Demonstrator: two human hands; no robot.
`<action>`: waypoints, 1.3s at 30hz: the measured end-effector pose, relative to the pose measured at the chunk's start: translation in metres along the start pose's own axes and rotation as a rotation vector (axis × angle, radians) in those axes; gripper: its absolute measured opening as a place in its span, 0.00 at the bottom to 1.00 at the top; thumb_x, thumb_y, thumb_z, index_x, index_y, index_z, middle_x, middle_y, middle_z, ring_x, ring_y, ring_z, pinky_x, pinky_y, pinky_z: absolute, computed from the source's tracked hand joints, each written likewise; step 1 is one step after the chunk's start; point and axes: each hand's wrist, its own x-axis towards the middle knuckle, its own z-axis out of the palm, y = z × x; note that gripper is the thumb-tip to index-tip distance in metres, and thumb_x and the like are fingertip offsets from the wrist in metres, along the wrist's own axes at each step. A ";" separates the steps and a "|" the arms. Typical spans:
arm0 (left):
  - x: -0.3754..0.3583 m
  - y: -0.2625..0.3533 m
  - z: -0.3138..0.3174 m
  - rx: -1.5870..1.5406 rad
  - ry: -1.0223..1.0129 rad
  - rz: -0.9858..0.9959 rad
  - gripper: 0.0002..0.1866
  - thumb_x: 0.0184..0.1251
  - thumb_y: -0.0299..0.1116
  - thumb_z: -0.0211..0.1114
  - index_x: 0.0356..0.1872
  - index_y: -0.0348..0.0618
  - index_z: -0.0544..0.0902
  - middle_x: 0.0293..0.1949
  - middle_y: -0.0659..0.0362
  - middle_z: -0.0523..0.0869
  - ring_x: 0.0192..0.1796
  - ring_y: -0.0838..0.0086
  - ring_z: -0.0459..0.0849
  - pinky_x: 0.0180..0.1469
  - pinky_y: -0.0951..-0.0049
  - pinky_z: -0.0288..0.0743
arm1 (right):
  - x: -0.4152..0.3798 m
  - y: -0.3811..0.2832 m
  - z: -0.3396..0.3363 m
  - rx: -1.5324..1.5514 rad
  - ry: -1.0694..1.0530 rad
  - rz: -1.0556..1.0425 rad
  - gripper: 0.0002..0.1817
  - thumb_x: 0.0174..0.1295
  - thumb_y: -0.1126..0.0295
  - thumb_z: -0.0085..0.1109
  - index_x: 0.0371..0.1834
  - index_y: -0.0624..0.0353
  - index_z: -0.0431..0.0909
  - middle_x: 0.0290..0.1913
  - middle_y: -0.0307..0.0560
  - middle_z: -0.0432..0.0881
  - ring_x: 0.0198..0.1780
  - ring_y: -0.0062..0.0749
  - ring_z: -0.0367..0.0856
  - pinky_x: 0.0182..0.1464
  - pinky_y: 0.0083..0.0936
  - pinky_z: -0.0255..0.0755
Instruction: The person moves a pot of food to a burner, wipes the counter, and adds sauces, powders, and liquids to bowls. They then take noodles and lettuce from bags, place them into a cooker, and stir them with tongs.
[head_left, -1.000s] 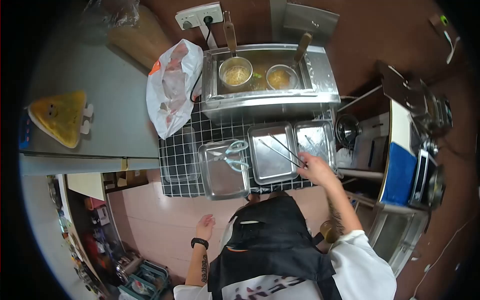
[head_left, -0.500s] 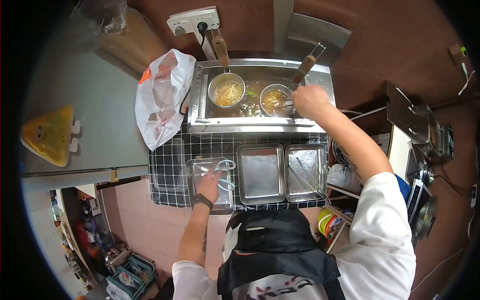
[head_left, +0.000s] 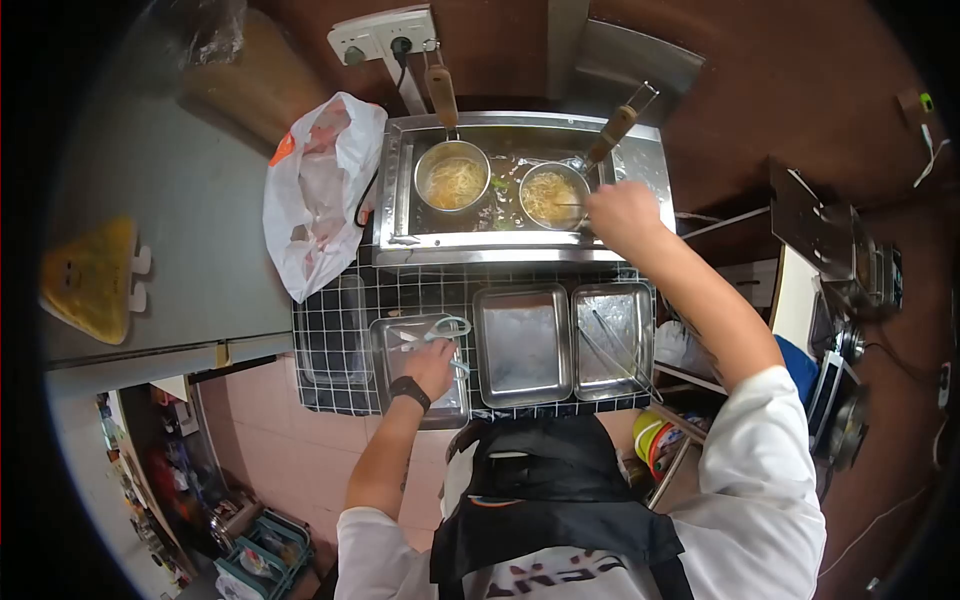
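Observation:
My right hand [head_left: 622, 212] is closed around thin chopsticks [head_left: 567, 205], whose tips reach into the noodles [head_left: 548, 192] in the right-hand strainer basket [head_left: 524, 208]. That basket sits in a steel cooker [head_left: 520, 243] of liquid, its wooden handle [head_left: 612, 131] leaning up to the right. A second strainer basket [head_left: 420, 187] with noodles stands in the liquid at the left. Over the left metal tray [head_left: 395, 385], my left hand [head_left: 432, 368] has its fingers curled at the light-blue handles of scissors [head_left: 455, 326]; the hand hides part of them.
Two more metal trays stand alongside, a middle tray [head_left: 522, 345] and a right tray [head_left: 590, 375] with metal tongs [head_left: 618, 345] across it. A white plastic bag [head_left: 320, 200] lies left of the cooker. Above it is a wall socket [head_left: 380, 38] with a plug.
My left hand has shifted right and now covers more of the scissors' handles. In the right basket the noodles have been stirred and show more; my right hand stays close beside it.

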 end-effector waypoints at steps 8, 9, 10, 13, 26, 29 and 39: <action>0.000 0.003 0.002 0.015 0.058 -0.120 0.33 0.51 0.25 0.69 0.62 0.45 0.71 0.57 0.50 0.74 0.51 0.52 0.82 0.51 0.56 0.80 | -0.054 0.048 -0.076 0.025 0.204 0.151 0.10 0.58 0.73 0.52 0.32 0.53 0.87 0.35 0.47 0.88 0.40 0.43 0.87 0.44 0.37 0.79; 0.001 0.000 0.006 0.010 0.061 -0.122 0.33 0.51 0.25 0.69 0.62 0.45 0.71 0.57 0.50 0.74 0.51 0.52 0.82 0.51 0.56 0.80 | -0.070 0.052 -0.090 0.018 0.263 0.145 0.12 0.58 0.74 0.53 0.37 0.52 0.88 0.36 0.46 0.88 0.41 0.43 0.87 0.44 0.36 0.80; 0.002 -0.003 0.012 0.018 0.101 -0.119 0.33 0.51 0.24 0.68 0.62 0.45 0.71 0.58 0.50 0.74 0.51 0.52 0.82 0.52 0.56 0.80 | -0.081 0.054 -0.101 0.026 0.302 0.162 0.14 0.58 0.75 0.53 0.40 0.51 0.89 0.36 0.46 0.88 0.40 0.43 0.87 0.45 0.37 0.79; 0.003 -0.001 0.011 0.012 0.121 -0.136 0.32 0.51 0.22 0.65 0.63 0.45 0.71 0.61 0.50 0.75 0.53 0.53 0.82 0.53 0.56 0.79 | -0.095 0.047 -0.117 0.007 0.332 0.189 0.14 0.59 0.75 0.53 0.41 0.51 0.88 0.36 0.46 0.88 0.39 0.43 0.88 0.42 0.36 0.80; -0.027 0.015 0.003 0.046 0.085 -0.039 0.26 0.57 0.25 0.65 0.60 0.45 0.77 0.57 0.49 0.77 0.56 0.55 0.80 0.57 0.59 0.75 | 0.027 -0.009 0.007 -0.074 -0.048 0.044 0.08 0.57 0.70 0.59 0.31 0.49 0.89 0.37 0.41 0.90 0.43 0.36 0.89 0.42 0.31 0.81; -0.046 0.029 -0.001 -0.233 0.316 -0.180 0.29 0.56 0.29 0.70 0.61 0.44 0.76 0.57 0.49 0.77 0.58 0.54 0.79 0.57 0.59 0.75 | 0.019 0.009 -0.002 0.022 0.083 0.032 0.09 0.56 0.72 0.57 0.31 0.51 0.88 0.34 0.45 0.89 0.40 0.41 0.88 0.42 0.34 0.81; -0.179 0.024 0.051 -0.562 0.648 -0.539 0.27 0.58 0.25 0.70 0.61 0.37 0.74 0.50 0.52 0.79 0.37 0.69 0.78 0.44 0.71 0.75 | -0.125 0.053 -0.138 0.205 0.540 0.271 0.07 0.60 0.73 0.60 0.40 0.57 0.85 0.38 0.45 0.86 0.37 0.46 0.84 0.42 0.35 0.78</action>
